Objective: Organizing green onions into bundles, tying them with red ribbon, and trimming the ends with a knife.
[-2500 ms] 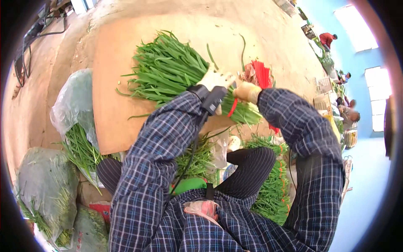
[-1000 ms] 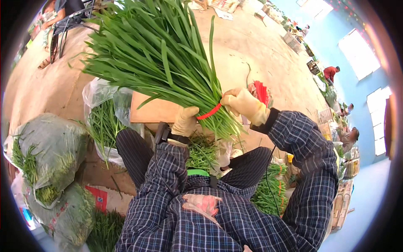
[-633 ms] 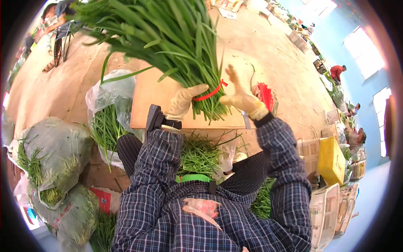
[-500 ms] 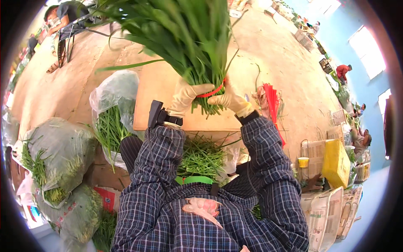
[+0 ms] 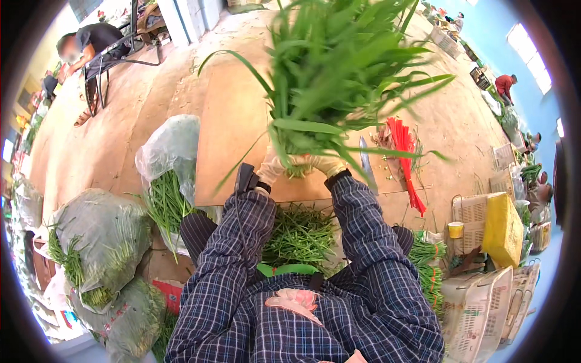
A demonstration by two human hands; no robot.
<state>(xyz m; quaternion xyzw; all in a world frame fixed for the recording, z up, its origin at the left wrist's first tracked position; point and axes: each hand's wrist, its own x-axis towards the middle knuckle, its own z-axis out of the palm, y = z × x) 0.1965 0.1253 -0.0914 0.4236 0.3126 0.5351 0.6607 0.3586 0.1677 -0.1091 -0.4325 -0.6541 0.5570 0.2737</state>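
Note:
A large bunch of garlic chives [image 5: 339, 78], with long flat green leaves, stands over the wooden board [image 5: 230, 115], its leaves fanned out and partly blurred. My left hand [image 5: 272, 167], in a pale glove, is closed around the stem end from the left. From the right, my gloved right hand [image 5: 328, 164] grips the same stems. Drooping leaves cover much of the fingers and the tie on the bunch. A knife [image 5: 367, 160] lies on the board to the right of my right hand, beside a bundle of red ties [image 5: 402, 145].
Loose cut greens [image 5: 299, 239] are heaped below the board. At the left are a clear bag of chives [image 5: 169, 145] and stuffed plastic bags [image 5: 109, 236]. Tied bundles [image 5: 428, 266], crates [image 5: 481, 314] and a yellow block [image 5: 503, 230] stand at the right. A person [image 5: 100, 45] sits far left.
The bunch has swung from leaning left to leaning right, and its leaves now droop over my hands. The red tie around it is now hidden. The knife has come into sight.

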